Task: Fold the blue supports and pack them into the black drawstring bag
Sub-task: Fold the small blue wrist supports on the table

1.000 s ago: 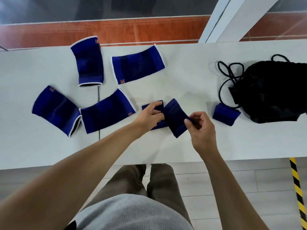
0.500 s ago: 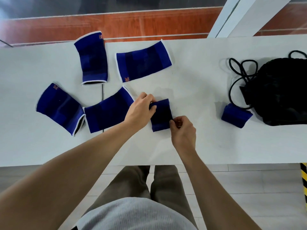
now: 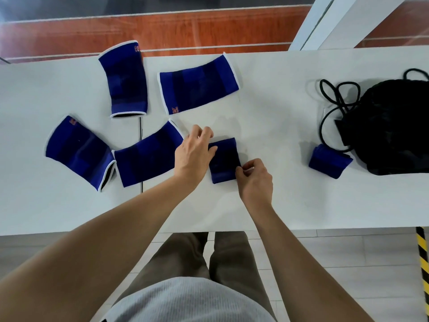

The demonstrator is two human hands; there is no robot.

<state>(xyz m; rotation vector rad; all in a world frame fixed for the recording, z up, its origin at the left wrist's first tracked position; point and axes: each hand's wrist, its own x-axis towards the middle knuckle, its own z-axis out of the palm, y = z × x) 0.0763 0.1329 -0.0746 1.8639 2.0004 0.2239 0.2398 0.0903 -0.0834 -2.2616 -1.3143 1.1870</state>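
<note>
— What lies around the folded support [image 3: 224, 160]?

— Four flat blue supports on the white table [image 3: 278, 194]: one [image 3: 148, 156] just beside the left hand [image 3: 193, 154], one [image 3: 77, 151] further left, two at the far edge [image 3: 125, 79] [image 3: 198, 83]. Another folded one [image 3: 329, 161] sits touching the black drawstring bag [image 3: 392, 126], its cord [image 3: 334, 105] looped loose on the table.

— And the grips?

— Left fingers press the folded support's left edge; the right hand [image 3: 255, 180] pinches its lower right corner. It lies flat between them.

— Textures?

— Knit, stretchy cloth, white-trimmed ends, curved tube shapes. The bag looks soft and crumpled.
</note>
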